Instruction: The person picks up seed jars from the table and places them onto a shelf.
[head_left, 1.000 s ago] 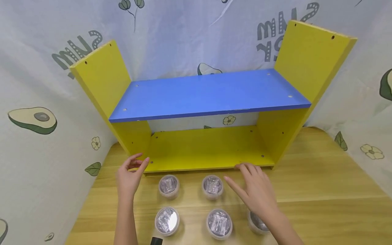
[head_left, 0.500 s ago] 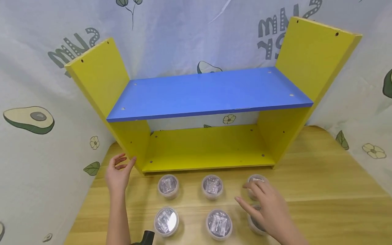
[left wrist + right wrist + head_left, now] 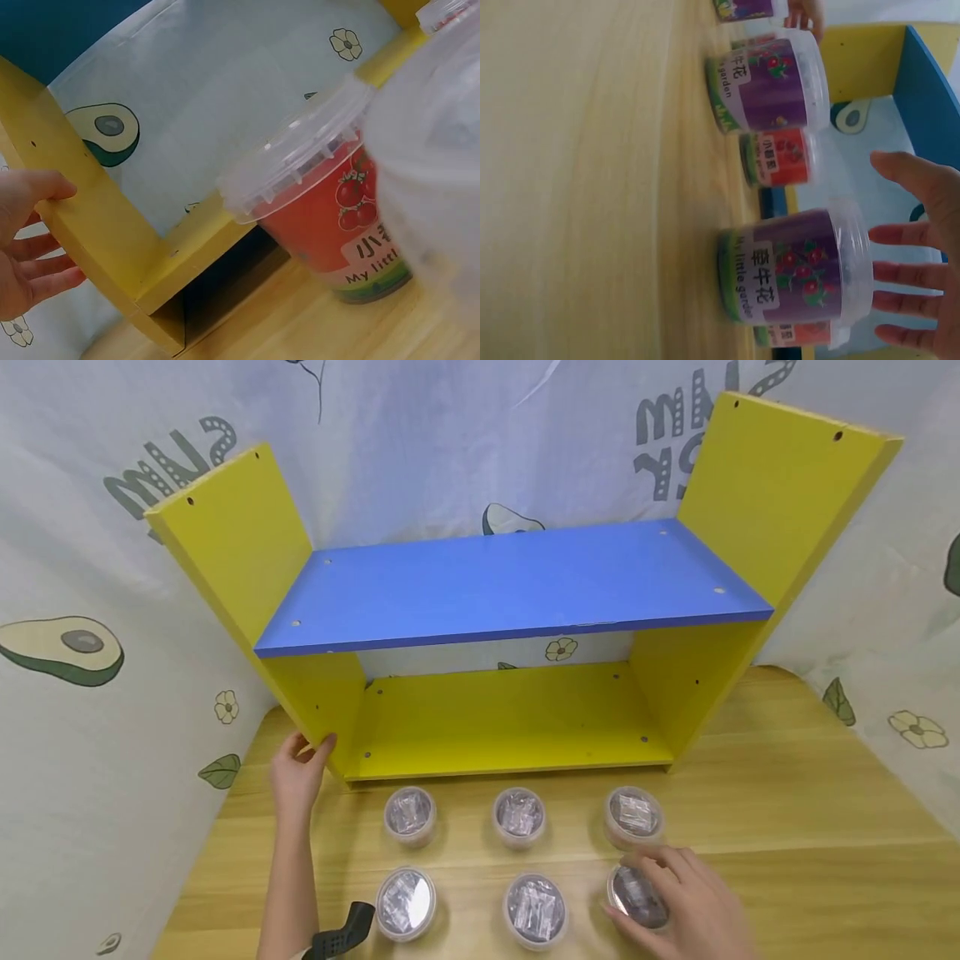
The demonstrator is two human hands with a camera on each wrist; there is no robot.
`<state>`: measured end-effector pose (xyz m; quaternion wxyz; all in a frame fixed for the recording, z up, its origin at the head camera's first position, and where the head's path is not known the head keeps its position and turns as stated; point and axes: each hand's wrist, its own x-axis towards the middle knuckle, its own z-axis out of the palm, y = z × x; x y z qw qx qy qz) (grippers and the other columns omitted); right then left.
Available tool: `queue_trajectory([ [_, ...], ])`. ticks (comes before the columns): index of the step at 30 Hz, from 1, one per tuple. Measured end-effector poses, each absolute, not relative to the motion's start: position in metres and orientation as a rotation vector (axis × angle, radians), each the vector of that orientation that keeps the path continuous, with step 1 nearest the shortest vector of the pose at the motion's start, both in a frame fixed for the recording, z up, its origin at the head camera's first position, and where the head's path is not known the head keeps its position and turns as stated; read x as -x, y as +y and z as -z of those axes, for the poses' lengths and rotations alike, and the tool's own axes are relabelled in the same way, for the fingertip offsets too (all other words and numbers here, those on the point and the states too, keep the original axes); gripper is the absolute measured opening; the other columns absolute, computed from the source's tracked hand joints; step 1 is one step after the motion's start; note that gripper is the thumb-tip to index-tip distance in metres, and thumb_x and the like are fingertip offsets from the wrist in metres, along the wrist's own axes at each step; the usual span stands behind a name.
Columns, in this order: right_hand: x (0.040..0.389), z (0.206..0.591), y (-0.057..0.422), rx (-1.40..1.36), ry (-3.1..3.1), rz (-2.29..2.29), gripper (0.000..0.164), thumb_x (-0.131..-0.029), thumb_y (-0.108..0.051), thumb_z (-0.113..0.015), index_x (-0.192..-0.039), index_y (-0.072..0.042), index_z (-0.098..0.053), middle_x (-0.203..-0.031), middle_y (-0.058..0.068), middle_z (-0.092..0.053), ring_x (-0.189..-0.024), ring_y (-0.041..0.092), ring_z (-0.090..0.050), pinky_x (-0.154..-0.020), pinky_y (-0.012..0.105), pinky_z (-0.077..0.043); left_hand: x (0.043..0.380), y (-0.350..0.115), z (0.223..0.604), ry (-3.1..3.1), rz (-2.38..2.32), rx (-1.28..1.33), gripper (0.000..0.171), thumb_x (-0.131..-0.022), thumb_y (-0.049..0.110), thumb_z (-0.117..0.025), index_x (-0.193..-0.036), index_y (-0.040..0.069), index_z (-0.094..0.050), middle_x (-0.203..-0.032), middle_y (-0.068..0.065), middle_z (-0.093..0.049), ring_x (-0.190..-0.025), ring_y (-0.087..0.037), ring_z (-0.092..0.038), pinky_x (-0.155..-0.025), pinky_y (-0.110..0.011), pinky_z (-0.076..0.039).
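Note:
My left hand [image 3: 297, 777] is at the front edge of the left yellow side panel [image 3: 296, 681] of a shelf unit. In the left wrist view the thumb lies on the panel and the fingers [image 3: 45, 274] reach along its outer side. My right hand [image 3: 693, 902] is over the front right lidded cup [image 3: 636, 897], thumb and fingers spread around its top. In the right wrist view this purple cup [image 3: 795, 270] stands just below the spread fingers [image 3: 907, 274], which are at its clear lid [image 3: 853, 262]. Its label reads "My little garden".
Two rows of lidded cups stand before the shelf, the front middle cup [image 3: 536, 910] and back left cup [image 3: 410, 816] among them. A blue board [image 3: 510, 581] spans the yellow sides. Behind hangs a printed cloth [image 3: 420, 452]. A black piece [image 3: 345, 935] sits at my left wrist.
My left hand has moved left from in front of the shelf onto its left side panel. My right hand has come back from the shelf's front to the front right cup, uncovering the one behind.

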<state>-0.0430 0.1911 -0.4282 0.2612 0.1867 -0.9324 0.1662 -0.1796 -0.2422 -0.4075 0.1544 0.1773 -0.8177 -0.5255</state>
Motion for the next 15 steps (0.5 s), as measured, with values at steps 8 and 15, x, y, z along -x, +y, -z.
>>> queue_trajectory([
  [8, 0.035, 0.435, 0.198, -0.498, -2.585, -0.413, 0.060, -0.046, -0.056, -0.083, -0.094, -0.025, -0.067, -0.095, -0.011, -0.059, -0.084, 0.011, -0.055, -0.064, 0.036, -0.049, 0.186, -0.244, 0.418, -2.364, 1.420, -0.442, 0.039, -0.086, 0.026, -0.064, -0.118, 0.004, -0.058, -0.120, -0.016, -0.059, -0.100, -0.028, -0.057, -0.070, -0.020, -0.045],
  [15, 0.032, 0.437, 0.202, -0.537, -2.614, -0.383, 0.070, -0.046, -0.060, -0.081, -0.102, -0.022, -0.064, -0.101, -0.007, -0.058, -0.090, 0.012, -0.054, -0.068, 0.036, -0.048, 0.188, -0.245, 0.425, -2.341, 1.350, -0.422, 0.032, -0.085, 0.019, -0.066, -0.111, 0.002, -0.062, -0.110, -0.018, -0.063, -0.088, -0.022, -0.056, -0.066, -0.017, -0.042],
])
